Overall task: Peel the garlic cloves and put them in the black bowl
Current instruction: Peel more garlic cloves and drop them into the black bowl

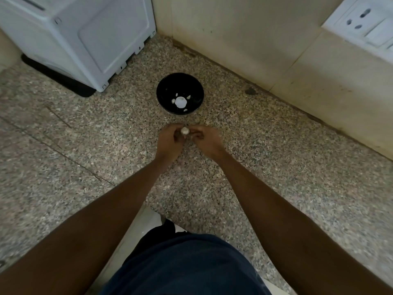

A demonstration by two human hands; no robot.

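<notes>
Left hand: my left hand (170, 138) is out over the speckled granite surface (276, 167), fingers curled in, pinching the garlic from its left side.
Right hand: my right hand (205, 139) meets it from the other side, fingertips bent toward the same piece; it is blurred, so I cannot tell just how the fingers lie, but they close on the garlic.
Garlic: a small pale piece of garlic (184, 130) sits between the two hands, held above the surface, just short of the bowl's near rim.
Black bowl: the black bowl (165, 86) stands on the surface beyond my hands, near the wall corner. Inside it I see a larger white garlic piece (180, 102) in the middle and a few small white cloves (188, 96) around it.
White appliance: a white appliance (85, 35) stands at the far left on a dark mat (63, 79), well apart from the bowl.
Wall: cream tiled wall (255, 39) runs behind the bowl, with a white socket plate (361, 22) at the upper right.
Body: dark blue clothing (187, 267) fills the lower middle of the view, between my forearms.
</notes>
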